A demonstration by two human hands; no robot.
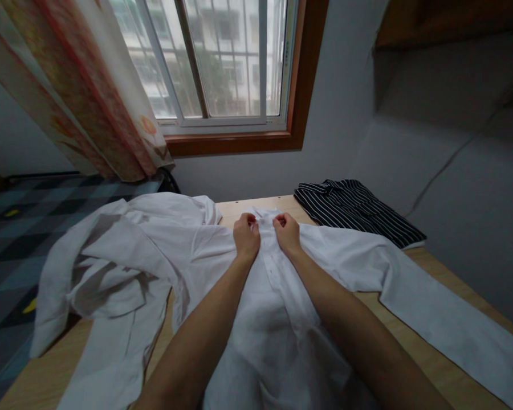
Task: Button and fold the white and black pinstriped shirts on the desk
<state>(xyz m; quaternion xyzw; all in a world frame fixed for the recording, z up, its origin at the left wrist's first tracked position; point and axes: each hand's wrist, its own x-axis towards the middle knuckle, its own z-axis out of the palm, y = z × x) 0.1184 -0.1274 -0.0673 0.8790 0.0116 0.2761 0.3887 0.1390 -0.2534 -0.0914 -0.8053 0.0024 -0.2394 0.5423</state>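
A white button-up shirt [277, 290] lies spread over the wooden table, front side up, collar at the far edge. One sleeve stretches out to the right. At the collar, my left hand [247, 236] pinches the fabric on the left side. Opposite it, my right hand [287, 232] pinches the collar's right side, a small gap between the two hands. The button placket runs down the middle between my forearms. Fingertips partly hide the fabric they hold.
Left on the wooden table [436, 267] lies a crumpled white garment [111, 285]. A folded black-and-white striped garment [354, 208] rests at the back right. A checked bed cover [8, 245] is at the left. Behind are a window [235, 62] and a curtain [77, 74].
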